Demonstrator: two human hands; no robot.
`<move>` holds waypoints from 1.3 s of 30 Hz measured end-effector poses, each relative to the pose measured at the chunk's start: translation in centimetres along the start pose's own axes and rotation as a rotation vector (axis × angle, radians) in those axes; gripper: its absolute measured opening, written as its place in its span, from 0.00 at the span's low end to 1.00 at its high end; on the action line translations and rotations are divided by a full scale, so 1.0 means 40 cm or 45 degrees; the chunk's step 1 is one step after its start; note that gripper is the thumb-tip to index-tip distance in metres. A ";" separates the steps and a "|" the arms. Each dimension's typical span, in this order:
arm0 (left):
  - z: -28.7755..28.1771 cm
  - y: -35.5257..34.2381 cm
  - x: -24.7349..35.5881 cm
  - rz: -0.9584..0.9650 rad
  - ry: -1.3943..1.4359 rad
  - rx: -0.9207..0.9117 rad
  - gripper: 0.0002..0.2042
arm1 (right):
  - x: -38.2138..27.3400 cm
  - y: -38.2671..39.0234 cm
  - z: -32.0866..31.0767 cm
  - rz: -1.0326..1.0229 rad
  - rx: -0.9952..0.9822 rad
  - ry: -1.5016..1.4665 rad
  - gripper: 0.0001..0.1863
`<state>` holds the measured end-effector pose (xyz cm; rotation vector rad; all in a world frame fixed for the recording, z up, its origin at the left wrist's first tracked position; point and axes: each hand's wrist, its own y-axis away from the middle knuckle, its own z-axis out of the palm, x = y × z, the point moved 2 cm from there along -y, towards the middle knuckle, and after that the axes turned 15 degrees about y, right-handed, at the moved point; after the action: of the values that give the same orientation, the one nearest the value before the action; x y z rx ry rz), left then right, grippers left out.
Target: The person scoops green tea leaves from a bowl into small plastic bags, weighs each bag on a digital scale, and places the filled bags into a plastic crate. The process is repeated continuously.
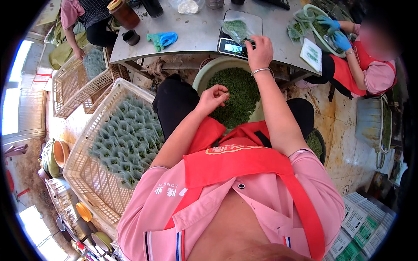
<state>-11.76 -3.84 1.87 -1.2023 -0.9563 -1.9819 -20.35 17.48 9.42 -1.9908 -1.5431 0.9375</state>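
My right hand [260, 53] reaches over the table to a digital scale [257, 22]. Its fingers are closed at the edge of a clear plastic bag [235, 29] that holds small green grains and lies on the scale's plate. The scale's display is lit. Between my knees stands a pale round tub [201, 79] with a heap of the same green grains [237, 93]. My left hand [213, 99] hovers over the tub's left side, fingers curled in toward the thumb; whatever may be between them is too small to make out.
At my left stands a beige plastic crate [82, 158] with rows of filled bags [126, 139]. A blue glove [163, 40], a black cup [130, 37] and a brown jar [123, 15] sit on the metal table [191, 35]. A blue-gloved co-worker [365, 65] handles greens at a basin [320, 37].
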 end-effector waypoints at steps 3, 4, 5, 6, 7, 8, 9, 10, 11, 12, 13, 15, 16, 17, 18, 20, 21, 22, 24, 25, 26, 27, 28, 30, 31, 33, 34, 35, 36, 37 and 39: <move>0.000 -0.003 -0.001 0.001 -0.018 0.013 0.12 | -0.004 -0.040 0.002 0.183 0.011 0.100 0.25; 0.000 -0.003 -0.003 -0.002 -0.027 0.012 0.12 | -0.015 -0.052 -0.001 0.235 0.042 0.141 0.26; 0.000 -0.006 -0.006 -0.006 -0.036 0.005 0.12 | -0.016 -0.059 0.013 0.247 -0.008 0.137 0.26; 0.000 -0.009 -0.007 -0.009 -0.045 0.000 0.12 | -0.015 -0.068 0.032 0.259 -0.058 0.131 0.26; 0.000 -0.012 -0.010 -0.013 -0.055 -0.006 0.12 | -0.012 -0.073 0.045 0.272 -0.108 0.125 0.26; 0.004 -0.011 -0.001 -0.021 -0.069 0.003 0.12 | 0.001 -0.073 0.059 0.307 -0.132 0.058 0.26; 0.011 -0.009 0.008 -0.030 -0.084 0.012 0.11 | 0.023 -0.070 0.067 0.342 -0.155 -0.008 0.26; 0.015 -0.008 0.015 -0.039 -0.099 0.019 0.11 | 0.043 -0.066 0.076 0.378 -0.178 -0.074 0.26; 0.010 -0.005 0.014 -0.018 -0.075 0.036 0.11 | 0.044 -0.047 0.071 0.458 -0.207 -0.255 0.25; 0.007 -0.003 0.008 0.002 -0.048 0.048 0.10 | 0.046 -0.014 0.047 0.537 -0.238 -0.430 0.25; 0.004 -0.002 0.003 0.023 -0.020 0.059 0.10 | 0.047 0.016 0.028 0.616 -0.268 -0.604 0.24; 0.008 -0.010 0.004 0.055 0.001 0.042 0.09 | 0.065 0.083 0.027 0.598 -0.441 -0.519 0.21; 0.008 -0.015 0.003 0.069 0.012 0.036 0.09 | 0.076 0.113 0.032 0.589 -0.529 -0.477 0.20; 0.012 -0.009 0.019 0.049 -0.036 0.031 0.09 | 0.052 0.117 0.011 0.466 -0.554 -0.381 0.18; 0.011 -0.010 0.015 0.079 -0.027 0.046 0.09 | 0.016 0.110 -0.007 0.340 -0.571 -0.291 0.16; 0.008 -0.014 0.007 0.143 -0.013 0.072 0.09 | -0.008 0.111 0.004 0.182 -0.529 -0.199 0.12; 0.007 -0.014 0.004 0.161 0.004 0.081 0.09 | -0.014 0.114 0.011 0.124 -0.506 -0.150 0.11; 0.005 -0.012 0.000 0.163 -0.009 0.103 0.09 | -0.019 0.119 0.015 0.064 -0.483 -0.100 0.09; 0.000 -0.006 0.005 0.176 -0.034 0.153 0.09 | -0.024 0.132 0.010 0.056 -0.445 -0.178 0.04; -0.004 -0.004 0.010 0.218 -0.057 0.178 0.10 | -0.024 0.151 0.000 0.074 -0.450 -0.248 0.03; -0.003 0.002 0.014 0.255 -0.072 0.205 0.11 | -0.026 0.173 -0.018 0.090 -0.462 -0.314 0.03; 0.004 0.004 0.020 0.291 -0.086 0.226 0.12 | -0.033 0.195 -0.036 0.108 -0.494 -0.478 0.03; 0.011 0.003 0.027 0.331 -0.118 0.239 0.12 | -0.033 0.224 -0.038 0.142 -0.596 -0.561 0.03; 0.029 0.007 0.044 0.408 -0.180 0.269 0.13 | -0.056 0.257 -0.088 0.408 -1.136 -0.836 0.03; 0.025 0.003 0.032 0.352 -0.265 0.233 0.13 | -0.054 0.278 -0.088 0.303 -1.088 -0.824 0.03; 0.017 -0.008 0.014 0.245 -0.434 0.164 0.12 | -0.056 0.290 -0.108 0.211 -1.068 -0.842 0.04; 0.015 -0.009 0.005 0.240 -0.440 0.167 0.10 | -0.055 0.290 -0.116 0.220 -1.063 -0.872 0.04; 0.020 -0.005 0.007 0.234 -0.446 0.167 0.09 | -0.053 0.291 -0.123 0.233 -1.058 -0.902 0.04; 0.024 -0.001 0.010 0.228 -0.452 0.168 0.08 | -0.052 0.291 -0.127 0.244 -1.052 -0.932 0.04; 0.026 0.001 0.012 0.230 -0.440 0.167 0.08 | -0.047 0.297 -0.124 0.316 -1.123 -0.974 0.03; 0.025 0.006 0.020 0.234 -0.421 0.169 0.09 | -0.034 0.310 -0.115 0.458 -1.263 -1.064 0.03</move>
<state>-11.42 -3.28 2.99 -1.5119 -1.0757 -1.5809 -9.01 13.03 4.08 -2.8057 -2.4993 1.4507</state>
